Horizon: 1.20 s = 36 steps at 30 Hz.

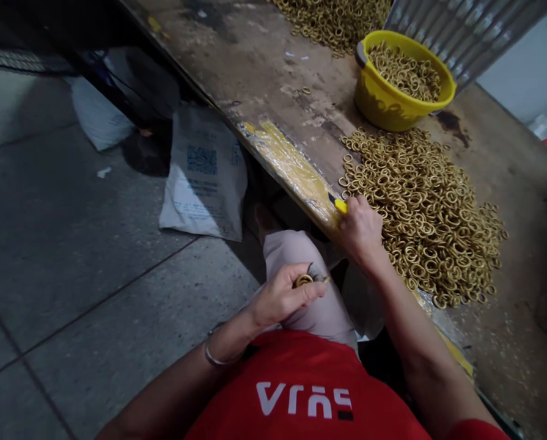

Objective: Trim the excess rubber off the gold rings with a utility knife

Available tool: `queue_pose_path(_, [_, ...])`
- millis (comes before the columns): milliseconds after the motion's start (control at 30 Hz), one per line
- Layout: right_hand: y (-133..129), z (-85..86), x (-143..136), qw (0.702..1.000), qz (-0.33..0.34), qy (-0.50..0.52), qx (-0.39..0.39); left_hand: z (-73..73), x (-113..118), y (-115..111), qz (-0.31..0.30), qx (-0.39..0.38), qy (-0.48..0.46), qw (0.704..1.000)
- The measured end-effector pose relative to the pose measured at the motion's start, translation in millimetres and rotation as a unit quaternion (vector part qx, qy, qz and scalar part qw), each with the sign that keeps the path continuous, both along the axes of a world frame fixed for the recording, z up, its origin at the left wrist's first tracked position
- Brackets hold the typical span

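My left hand (282,294) is closed around a gold ring (303,280), above my knee; a small dark grey piece (316,272) shows at its fingertips. My right hand (361,227) rests at the table edge, its fingers wrapped round a yellow-handled cutter (340,204) with a dark tip that points up and left. Just right of that hand spreads a large heap of gold rings (429,214) on the table. Beneath the cutter's tip, a yellow strip under clear plastic (296,168) runs along the edge.
A yellow tub (383,110) full of rings stands behind the heap on the brown table (264,67). More rings (337,21) lie at the far side. A white sack (204,177) and another bag (101,113) are on the floor, left of the table.
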State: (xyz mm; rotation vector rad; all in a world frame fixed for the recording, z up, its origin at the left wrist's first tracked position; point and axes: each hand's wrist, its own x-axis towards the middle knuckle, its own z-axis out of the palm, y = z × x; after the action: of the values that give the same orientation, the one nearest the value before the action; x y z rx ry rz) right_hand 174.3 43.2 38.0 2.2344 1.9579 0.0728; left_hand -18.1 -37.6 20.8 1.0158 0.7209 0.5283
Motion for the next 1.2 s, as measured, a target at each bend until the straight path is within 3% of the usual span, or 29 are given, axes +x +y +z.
queue_pose_path(167, [39,-15.4,10,1.000,-0.008,0.025,0.002,-12.1,-8,14,0.088,-0.126,-0.083,0.985])
queue_pose_path(300, [30,-14.0,15,0.991,0.015,0.129,0.032,-14.4,-12,20,0.100,-0.171,-0.153,0.968])
queue_pose_path(367, [11,-4.9,14,0.960,0.049,0.273,0.031,-17.5,-13,23,0.103,-0.179,-0.176,0.963])
queue_pose_path(467, [-22,12.7,9,0.852,0.094,0.513,-0.050,-21.6,-13,26,0.130,-0.173,-0.177,0.960])
queue_pose_path(533, [-40,21.4,4,0.801,0.119,0.579,-0.092,-22.0,-12,26,0.141,-0.171,-0.161,0.962])
queue_pose_path(733, [-60,23.4,-3,0.769,0.166,0.609,-0.096,-11.6,-9,17,0.087,-0.203,-0.159,0.962])
queue_pose_path(867, [-69,22.5,-3,0.783,0.186,0.591,-0.061,-0.2,-8,12,0.077,-0.210,-0.135,0.965])
queue_pose_path(1000, [-87,21.3,-2,0.862,0.207,0.463,-0.002,5.6,-5,8,0.126,-0.156,-0.086,0.976])
queue_pose_path(1100, [-99,19.4,-3,0.924,0.202,0.323,-0.029,4.8,-3,5,0.151,-0.080,-0.042,0.984])
queue_pose_path(1200, [-104,19.5,-5,0.957,0.178,0.220,-0.069,2.7,-4,2,0.144,-0.006,0.021,0.989])
